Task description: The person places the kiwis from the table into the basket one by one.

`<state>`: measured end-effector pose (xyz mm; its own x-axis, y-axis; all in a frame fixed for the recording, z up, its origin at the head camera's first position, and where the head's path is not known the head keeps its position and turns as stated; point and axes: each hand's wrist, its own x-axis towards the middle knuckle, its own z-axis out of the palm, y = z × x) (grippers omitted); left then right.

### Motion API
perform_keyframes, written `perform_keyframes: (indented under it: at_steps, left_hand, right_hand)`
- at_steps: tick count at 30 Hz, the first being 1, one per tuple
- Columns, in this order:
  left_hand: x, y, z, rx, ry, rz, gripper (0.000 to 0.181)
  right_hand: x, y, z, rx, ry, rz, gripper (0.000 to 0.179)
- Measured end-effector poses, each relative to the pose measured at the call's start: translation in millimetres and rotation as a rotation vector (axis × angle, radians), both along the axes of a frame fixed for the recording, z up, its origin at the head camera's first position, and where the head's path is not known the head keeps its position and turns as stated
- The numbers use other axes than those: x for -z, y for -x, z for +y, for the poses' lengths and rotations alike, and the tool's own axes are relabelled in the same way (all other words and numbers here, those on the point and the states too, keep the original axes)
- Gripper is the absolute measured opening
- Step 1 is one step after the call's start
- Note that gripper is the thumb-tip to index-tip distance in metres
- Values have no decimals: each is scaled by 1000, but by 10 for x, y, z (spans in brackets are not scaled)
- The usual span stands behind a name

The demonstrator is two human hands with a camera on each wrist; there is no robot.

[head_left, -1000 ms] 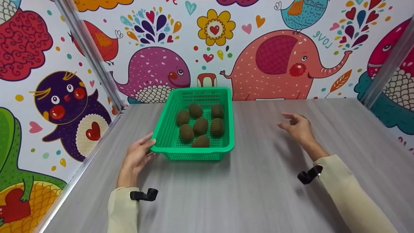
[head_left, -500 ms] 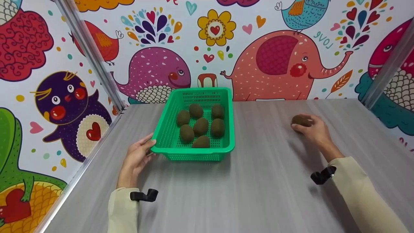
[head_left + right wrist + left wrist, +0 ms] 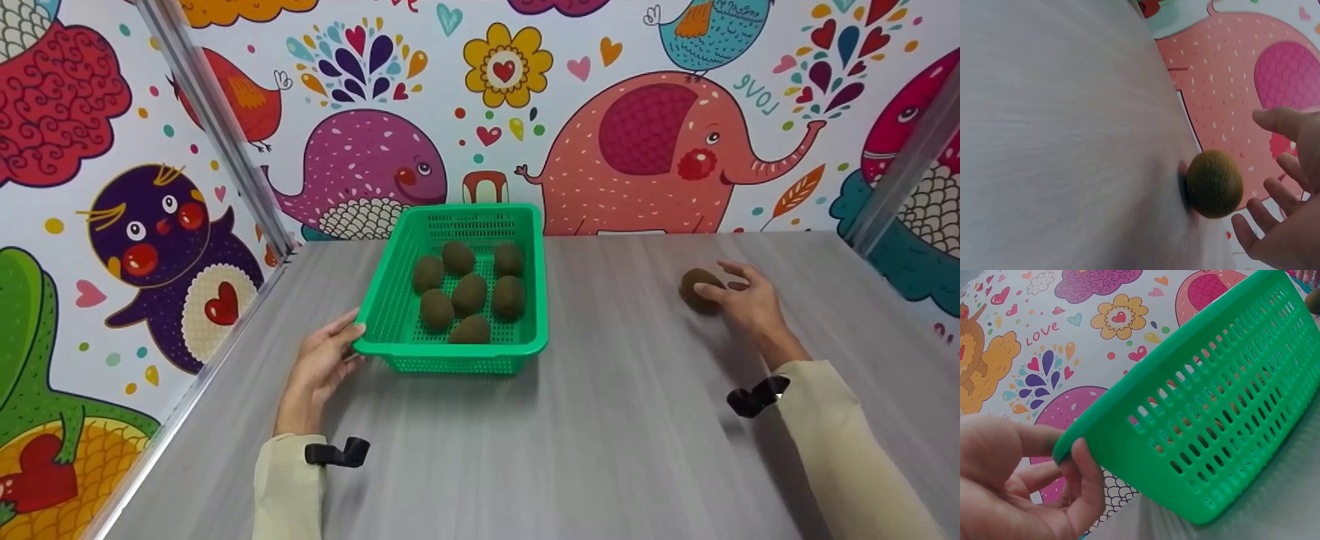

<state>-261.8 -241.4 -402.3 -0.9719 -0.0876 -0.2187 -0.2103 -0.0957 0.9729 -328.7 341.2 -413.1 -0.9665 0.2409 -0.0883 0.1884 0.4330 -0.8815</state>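
Observation:
My left hand (image 3: 321, 361) pinches the near left corner of a green plastic basket (image 3: 450, 349), thumb and fingers on its rim in the left wrist view. Several brown kiwifruit (image 3: 469, 293) lie inside on the slatted floor. Far to the right, a single kiwifruit (image 3: 701, 291) rests on the table. Beside it is my right hand (image 3: 757, 307), its thumb overlapping the fruit in the head view. From the right wrist, that kiwifruit (image 3: 1215, 184) shows on the tabletop with a gap to the spread fingers of the right hand (image 3: 1292, 208).
The grey wood-grain table (image 3: 600, 420) meets a wall (image 3: 585, 150) printed with cartoon animals at the back. Metal posts (image 3: 217, 127) stand at the corners. A black camera mount (image 3: 337, 452) sits on each sleeved wrist.
My right hand has moved rightward; half a second ago its fingers were round the kiwifruit, and now they are spread off it, leaving it on the table. The left hand and basket stay put.

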Motion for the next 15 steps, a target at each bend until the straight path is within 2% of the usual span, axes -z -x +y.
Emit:
perform_keyframes:
  at_steps: [9, 15]
  left_hand:
    - [3, 6, 8, 6, 10, 13, 53]
    - [19, 14, 9, 0, -2, 9, 52]
  right_hand:
    - [60, 125, 166, 37, 180, -123, 103]
    - [85, 176, 187, 32, 242, -152, 110]
